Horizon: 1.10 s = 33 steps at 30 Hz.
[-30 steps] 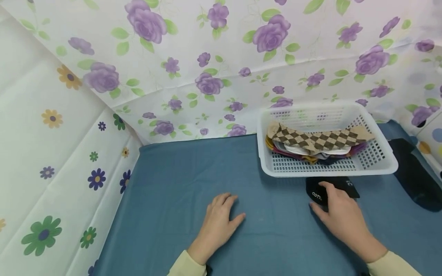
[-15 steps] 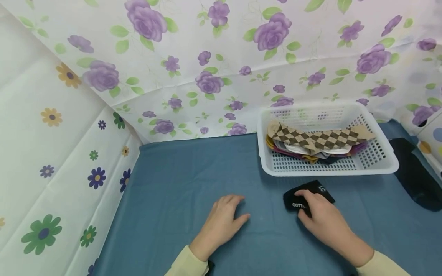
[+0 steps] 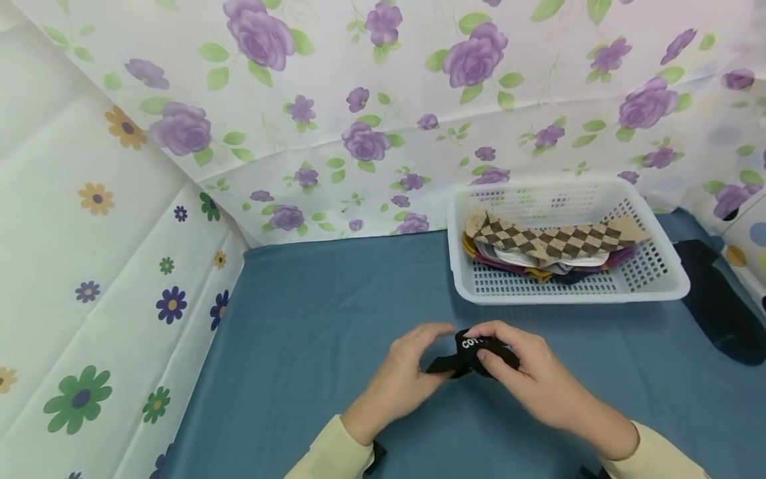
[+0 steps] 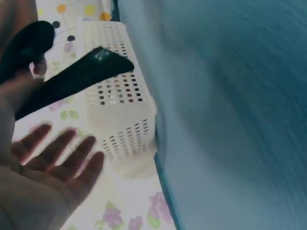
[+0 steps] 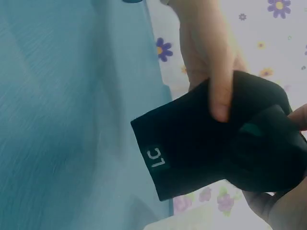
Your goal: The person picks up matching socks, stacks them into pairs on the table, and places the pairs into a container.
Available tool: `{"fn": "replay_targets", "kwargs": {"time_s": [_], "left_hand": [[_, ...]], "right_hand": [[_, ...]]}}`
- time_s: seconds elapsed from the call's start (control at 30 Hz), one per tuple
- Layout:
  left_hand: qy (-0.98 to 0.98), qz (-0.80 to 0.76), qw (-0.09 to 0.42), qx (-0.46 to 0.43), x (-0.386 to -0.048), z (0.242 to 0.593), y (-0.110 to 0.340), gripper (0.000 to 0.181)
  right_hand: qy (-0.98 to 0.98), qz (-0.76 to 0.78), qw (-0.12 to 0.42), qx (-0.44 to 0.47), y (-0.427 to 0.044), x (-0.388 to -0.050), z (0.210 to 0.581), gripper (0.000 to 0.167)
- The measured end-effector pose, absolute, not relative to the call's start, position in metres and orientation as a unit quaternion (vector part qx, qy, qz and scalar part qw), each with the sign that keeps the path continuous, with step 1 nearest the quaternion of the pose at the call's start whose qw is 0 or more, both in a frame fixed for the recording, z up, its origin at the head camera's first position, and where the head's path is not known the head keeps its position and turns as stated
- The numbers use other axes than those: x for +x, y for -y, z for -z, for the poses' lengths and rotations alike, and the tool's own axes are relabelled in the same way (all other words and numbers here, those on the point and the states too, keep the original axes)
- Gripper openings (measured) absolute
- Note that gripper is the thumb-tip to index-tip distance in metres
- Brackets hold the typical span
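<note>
A folded black sock (image 3: 469,352) with white lettering is up between the two hands in front of the basket. My right hand (image 3: 535,372) pinches it between thumb and fingers. My left hand (image 3: 403,372) is at the sock's left end, its thumb lying against the sock in the right wrist view. In the left wrist view the left hand's fingers (image 4: 84,163) are spread and apart from the sock (image 4: 81,74). The sock's cuff (image 5: 156,158), marked with white letters, sticks out free in the right wrist view.
Behind the hands stands a white perforated basket (image 3: 568,296) with a stack of folded socks, a checkered sock (image 3: 556,241) on top. Another black sock (image 3: 721,306) lies flat to the basket's right. A blue cloth (image 3: 323,299) covers the table; flowered sheets (image 3: 323,86) rise behind and at left.
My right hand has drawn the folded sock leftward from below the basket and lifted it. My left hand has moved right to meet it.
</note>
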State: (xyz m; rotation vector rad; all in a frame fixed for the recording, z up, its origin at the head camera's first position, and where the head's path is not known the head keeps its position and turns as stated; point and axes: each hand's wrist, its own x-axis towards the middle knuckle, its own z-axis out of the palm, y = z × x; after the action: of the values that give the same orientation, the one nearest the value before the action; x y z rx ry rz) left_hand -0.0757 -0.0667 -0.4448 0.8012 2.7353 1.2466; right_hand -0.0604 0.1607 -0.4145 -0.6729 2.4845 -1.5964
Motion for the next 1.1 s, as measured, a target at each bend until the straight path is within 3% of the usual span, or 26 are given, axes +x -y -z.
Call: {"fn": "replay_targets", "kwargs": {"time_s": [0.07,0.13,0.47,0.57,0.67,0.9,1.1], "left_hand": [[-0.860,-0.446,0.003,0.250,-0.078,0.444,0.068,0.026],[-0.844,-0.485,0.008,0.230,-0.079,0.442,0.071,0.014],[-0.802,-0.576,0.028,0.156,-0.079,0.414,0.080,0.012],[-0.804,-0.573,0.036,0.156,-0.080,0.407,0.083,0.017],[-0.801,-0.577,0.057,0.151,-0.083,0.404,0.088,0.032],[-0.775,-0.592,0.159,0.155,-0.091,0.400,0.105,0.052],[-0.799,-0.555,0.167,0.157,-0.097,0.406,0.115,0.069]], "right_hand": [[-0.807,0.550,0.063,-0.205,-0.161,-0.062,0.414,0.023],[-0.808,0.557,0.057,-0.185,-0.162,-0.063,0.416,0.022],[-0.830,0.539,0.044,-0.135,-0.169,-0.070,0.420,0.013],[-0.850,0.512,0.033,-0.123,-0.172,-0.072,0.422,0.011],[-0.866,0.487,0.031,-0.112,-0.176,-0.075,0.425,0.013],[-0.876,0.466,0.026,-0.121,-0.188,-0.079,0.427,0.018],[-0.875,0.468,0.056,-0.108,-0.195,-0.082,0.430,0.022]]}}
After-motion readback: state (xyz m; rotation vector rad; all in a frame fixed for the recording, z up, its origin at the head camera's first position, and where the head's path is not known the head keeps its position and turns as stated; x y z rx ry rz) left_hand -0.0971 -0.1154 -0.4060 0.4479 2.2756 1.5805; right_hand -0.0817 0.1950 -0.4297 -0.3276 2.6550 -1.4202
